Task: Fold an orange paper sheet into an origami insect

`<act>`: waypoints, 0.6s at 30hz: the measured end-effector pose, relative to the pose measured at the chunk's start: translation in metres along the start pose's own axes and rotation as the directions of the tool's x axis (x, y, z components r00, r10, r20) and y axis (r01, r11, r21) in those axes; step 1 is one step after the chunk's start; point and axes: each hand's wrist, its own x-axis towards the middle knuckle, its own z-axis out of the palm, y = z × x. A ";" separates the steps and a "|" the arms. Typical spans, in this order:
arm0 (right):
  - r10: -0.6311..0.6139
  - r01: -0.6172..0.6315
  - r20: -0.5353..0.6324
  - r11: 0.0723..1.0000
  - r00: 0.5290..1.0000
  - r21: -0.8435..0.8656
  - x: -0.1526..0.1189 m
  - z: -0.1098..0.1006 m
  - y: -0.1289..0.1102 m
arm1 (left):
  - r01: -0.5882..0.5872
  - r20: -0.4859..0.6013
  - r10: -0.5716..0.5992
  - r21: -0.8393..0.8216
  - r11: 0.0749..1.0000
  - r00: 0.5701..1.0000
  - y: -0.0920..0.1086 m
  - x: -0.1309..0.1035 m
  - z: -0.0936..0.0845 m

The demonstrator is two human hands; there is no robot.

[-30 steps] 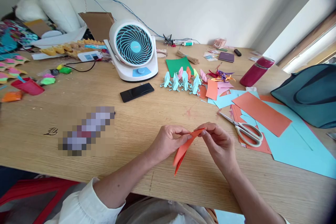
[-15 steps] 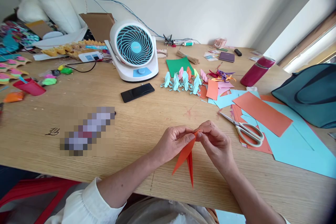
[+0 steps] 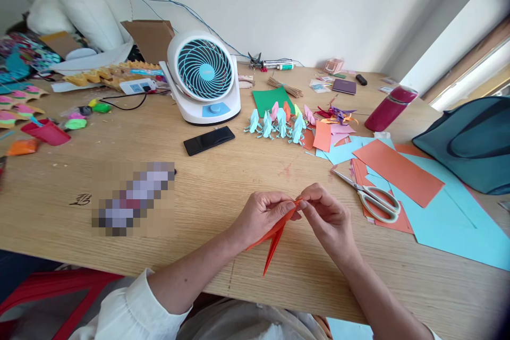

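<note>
The phone lies on the table, well apart from the hands. The left hand is closed, thumb against fingers, on the folded paper near its upper tip. The paper hangs below and between the hands, slanting down leftward. The right hand pinches the tip between thumb and forefinger. Scissors lie near, farther right.

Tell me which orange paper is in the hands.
The folded orange paper, a narrow tip hanging down, pinched by the left hand and right hand; the large orange sheet and small orange card lie untouched.
</note>
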 end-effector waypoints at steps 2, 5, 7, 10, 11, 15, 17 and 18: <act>-0.020 0.020 0.000 1.000 1.000 -0.012 0.001 0.000 -0.002 | -0.004 -0.006 0.004 0.012 1.000 1.000 -0.001 0.000 0.000; -0.030 0.030 0.004 1.000 1.000 -0.011 0.001 -0.001 -0.003 | -0.018 -0.016 0.018 0.029 0.999 1.000 -0.004 -0.001 0.000; -0.027 0.027 0.006 1.000 1.000 -0.010 0.001 -0.001 -0.003 | -0.024 -0.022 0.025 0.049 0.999 0.999 -0.005 -0.001 0.000; -0.020 0.020 0.005 1.000 1.000 -0.009 0.000 0.000 -0.002 | -0.034 -0.027 0.036 0.086 0.996 0.999 -0.006 -0.001 0.000; -0.016 0.016 0.006 1.000 1.000 -0.008 0.000 0.000 -0.002 | -0.039 -0.029 0.042 0.097 0.995 0.999 -0.006 -0.002 0.000; 0.009 -0.008 0.014 1.000 1.000 -0.019 -0.001 0.000 -0.002 | -0.058 -0.053 0.066 0.134 0.989 0.996 -0.005 -0.002 0.001; 0.017 -0.017 0.023 1.000 1.000 -0.025 -0.001 0.000 -0.002 | -0.076 -0.063 0.088 0.166 0.983 0.994 -0.004 -0.002 0.001; 0.016 -0.015 0.023 0.999 1.000 -0.030 -0.001 0.000 -0.001 | -0.086 -0.065 0.100 0.185 0.979 0.993 -0.003 -0.002 0.001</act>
